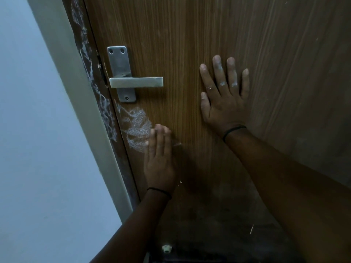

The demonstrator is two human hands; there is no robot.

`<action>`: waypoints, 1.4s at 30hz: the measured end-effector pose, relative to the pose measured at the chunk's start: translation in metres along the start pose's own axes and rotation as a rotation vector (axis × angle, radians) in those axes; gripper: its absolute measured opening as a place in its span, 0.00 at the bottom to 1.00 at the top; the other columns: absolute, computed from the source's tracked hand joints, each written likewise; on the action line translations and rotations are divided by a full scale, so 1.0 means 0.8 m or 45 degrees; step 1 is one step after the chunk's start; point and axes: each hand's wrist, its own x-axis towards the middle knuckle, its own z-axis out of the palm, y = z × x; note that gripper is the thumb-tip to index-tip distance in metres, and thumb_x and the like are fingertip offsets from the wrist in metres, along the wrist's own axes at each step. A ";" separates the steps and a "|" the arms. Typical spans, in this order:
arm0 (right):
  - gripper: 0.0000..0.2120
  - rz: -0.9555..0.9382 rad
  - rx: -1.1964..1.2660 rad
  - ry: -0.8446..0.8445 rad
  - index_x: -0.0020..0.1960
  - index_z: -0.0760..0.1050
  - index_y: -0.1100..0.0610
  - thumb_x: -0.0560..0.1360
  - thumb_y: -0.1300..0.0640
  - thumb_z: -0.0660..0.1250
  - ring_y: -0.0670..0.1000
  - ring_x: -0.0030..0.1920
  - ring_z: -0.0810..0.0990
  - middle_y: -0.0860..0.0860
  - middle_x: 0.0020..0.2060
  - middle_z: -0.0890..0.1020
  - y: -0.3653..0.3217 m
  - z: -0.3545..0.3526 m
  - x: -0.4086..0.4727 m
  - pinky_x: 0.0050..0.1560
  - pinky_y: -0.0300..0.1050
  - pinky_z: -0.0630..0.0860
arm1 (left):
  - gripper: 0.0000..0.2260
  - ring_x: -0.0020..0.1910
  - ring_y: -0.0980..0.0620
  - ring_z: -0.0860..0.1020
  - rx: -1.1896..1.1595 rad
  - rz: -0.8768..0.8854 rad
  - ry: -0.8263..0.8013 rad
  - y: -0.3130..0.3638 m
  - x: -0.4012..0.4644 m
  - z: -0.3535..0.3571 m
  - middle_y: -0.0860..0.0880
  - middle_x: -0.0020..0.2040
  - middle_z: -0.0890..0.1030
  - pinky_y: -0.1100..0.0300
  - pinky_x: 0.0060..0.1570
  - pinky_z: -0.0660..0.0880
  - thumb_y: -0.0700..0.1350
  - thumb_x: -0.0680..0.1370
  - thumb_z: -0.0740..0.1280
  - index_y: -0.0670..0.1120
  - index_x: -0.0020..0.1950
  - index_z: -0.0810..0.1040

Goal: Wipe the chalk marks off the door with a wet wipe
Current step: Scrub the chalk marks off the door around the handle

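– Where were the chalk marks (137, 130)?
– On the door (190, 44), low by the latch edge, under the metal handle (135, 82); more ran up the dark frame (89, 69).
– And the hands?
– The right hand (224, 99) lay flat, fingers spread. The left hand (159, 158) pressed straight fingers at the smudge's edge; no wipe visible under it

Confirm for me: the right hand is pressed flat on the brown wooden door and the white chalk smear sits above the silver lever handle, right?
Not quite. The head view shows the white chalk smear below the silver lever handle, not above it. The right hand is indeed flat on the brown wooden door.
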 end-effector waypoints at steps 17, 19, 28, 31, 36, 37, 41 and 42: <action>0.26 -0.001 -0.024 -0.022 0.79 0.56 0.50 0.82 0.48 0.53 0.59 0.77 0.57 0.53 0.78 0.61 -0.003 -0.005 -0.001 0.75 0.65 0.53 | 0.33 0.80 0.46 0.48 0.049 0.115 -0.144 0.018 -0.037 0.016 0.45 0.81 0.50 0.49 0.77 0.48 0.38 0.77 0.63 0.43 0.80 0.53; 0.26 0.001 -0.018 -0.034 0.79 0.56 0.50 0.82 0.48 0.52 0.59 0.78 0.57 0.53 0.78 0.60 -0.002 -0.005 0.000 0.75 0.65 0.53 | 0.32 0.80 0.46 0.47 0.040 0.166 -0.100 0.025 -0.018 0.013 0.46 0.81 0.50 0.48 0.77 0.48 0.38 0.77 0.62 0.44 0.80 0.53; 0.25 0.001 -0.018 -0.024 0.79 0.57 0.50 0.82 0.48 0.52 0.59 0.78 0.57 0.54 0.78 0.61 -0.002 -0.006 0.000 0.75 0.64 0.52 | 0.28 0.79 0.45 0.50 0.026 0.013 -0.149 -0.010 -0.050 0.011 0.42 0.80 0.53 0.47 0.77 0.50 0.47 0.79 0.53 0.41 0.79 0.57; 0.25 0.002 -0.027 -0.020 0.79 0.56 0.50 0.82 0.48 0.52 0.59 0.78 0.57 0.53 0.78 0.61 -0.001 -0.007 0.000 0.75 0.65 0.54 | 0.30 0.80 0.45 0.48 0.031 0.110 -0.113 0.004 -0.023 0.009 0.43 0.80 0.51 0.48 0.77 0.48 0.42 0.78 0.60 0.43 0.80 0.53; 0.25 0.009 -0.020 -0.027 0.79 0.57 0.49 0.82 0.48 0.52 0.58 0.78 0.56 0.53 0.78 0.60 -0.001 -0.007 0.000 0.75 0.65 0.54 | 0.33 0.80 0.46 0.46 0.025 -0.005 0.002 0.000 0.028 -0.008 0.46 0.81 0.47 0.47 0.77 0.48 0.40 0.79 0.62 0.45 0.80 0.50; 0.25 0.010 -0.014 -0.023 0.79 0.57 0.50 0.82 0.48 0.52 0.58 0.78 0.56 0.53 0.78 0.60 -0.001 -0.007 0.000 0.75 0.65 0.54 | 0.32 0.80 0.46 0.46 0.016 -0.020 0.007 -0.003 0.024 -0.008 0.45 0.81 0.47 0.47 0.77 0.48 0.41 0.79 0.61 0.45 0.80 0.50; 0.26 0.002 -0.019 -0.013 0.79 0.56 0.50 0.82 0.48 0.53 0.58 0.78 0.56 0.53 0.78 0.60 0.001 -0.005 -0.001 0.75 0.65 0.53 | 0.31 0.80 0.45 0.48 0.038 0.132 -0.104 0.006 -0.025 0.005 0.44 0.81 0.51 0.45 0.76 0.55 0.38 0.77 0.61 0.43 0.79 0.54; 0.26 0.003 -0.020 -0.009 0.79 0.56 0.49 0.82 0.48 0.53 0.58 0.78 0.56 0.53 0.78 0.60 0.000 -0.005 -0.001 0.75 0.65 0.53 | 0.32 0.79 0.45 0.49 0.047 0.171 -0.135 0.013 -0.029 0.008 0.44 0.80 0.51 0.45 0.76 0.56 0.38 0.77 0.61 0.43 0.79 0.55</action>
